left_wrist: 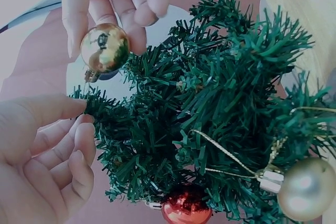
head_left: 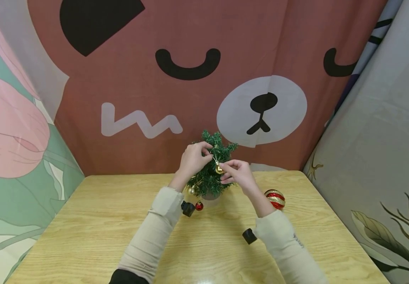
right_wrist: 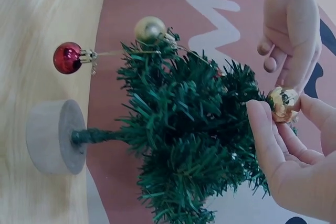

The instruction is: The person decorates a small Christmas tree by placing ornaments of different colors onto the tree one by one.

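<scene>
With the thumb and index fingertips of my left hand (head_left: pixel 193 159) brought together, I pinch the hanging cord (left_wrist: pixel 87 88) of the glossy gold bauble (head_left: pixel 219 169); the other fingers curl loosely. My right hand (head_left: pixel 239 172) supports the bauble between thumb and fingers, parted only by the ball's width. The bauble is near the centre of the head view, in front of the artificial Christmas tree (head_left: pixel 208 182), its cap toward my left hand.

Recommended handling, in my judgement: carry the weight in the right fingers so the cord has slack. Spread the loop with the left pinch, pass it over one sprig, and seat it well behind the tip. Needles may snag thin cord; guide it, do not pull. Avoid the matte gold bauble (left_wrist: pixel 307 188) at lower right of the left wrist view. Release the ball last, lowering it gently. I cannot tell whether the loop has caught a sprig.
</scene>
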Demonstrator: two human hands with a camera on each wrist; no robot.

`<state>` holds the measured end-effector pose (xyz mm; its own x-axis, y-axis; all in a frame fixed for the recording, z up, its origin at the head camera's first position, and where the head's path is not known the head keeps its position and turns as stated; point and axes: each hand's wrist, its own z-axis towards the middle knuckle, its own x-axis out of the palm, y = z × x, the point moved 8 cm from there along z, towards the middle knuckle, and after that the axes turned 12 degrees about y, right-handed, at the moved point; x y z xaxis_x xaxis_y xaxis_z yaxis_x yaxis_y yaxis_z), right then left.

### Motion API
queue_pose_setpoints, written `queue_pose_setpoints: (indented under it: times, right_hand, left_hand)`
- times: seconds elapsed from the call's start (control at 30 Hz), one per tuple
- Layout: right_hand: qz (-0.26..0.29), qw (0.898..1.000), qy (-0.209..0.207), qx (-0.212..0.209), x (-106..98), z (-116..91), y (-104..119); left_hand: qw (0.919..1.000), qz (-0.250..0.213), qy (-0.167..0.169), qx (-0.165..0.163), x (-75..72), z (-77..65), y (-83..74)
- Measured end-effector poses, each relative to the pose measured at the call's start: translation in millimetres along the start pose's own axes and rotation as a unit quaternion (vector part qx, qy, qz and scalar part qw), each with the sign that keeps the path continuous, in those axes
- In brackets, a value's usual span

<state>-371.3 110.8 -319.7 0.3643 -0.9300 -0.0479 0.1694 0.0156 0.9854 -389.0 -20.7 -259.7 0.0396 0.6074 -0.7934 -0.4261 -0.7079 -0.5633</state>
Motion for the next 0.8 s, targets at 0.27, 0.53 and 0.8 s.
queue_pose_setpoints:
  times: [0.27, 0.53, 0.8]
  right_hand:
    - [-0.025, 1.0, -0.013, -0.008, 10, 0, -2]
    - [-0.044, 0.999, -0.021, -0.009, 12, -1, -4]
    - [-0.044, 0.998, -0.025, -0.03, 3, -7, -2]
  left_hand:
    - [0.9999, -0.011, 0.002, -0.001, -0.3, -3.1, 2.4]
    - [0.9999, -0.01, -0.002, 0.002, -0.7, -5.2, 4.7]
    - [0.9997, -0.022, -0.007, 0.002, -0.5, -8.0, 8.7]
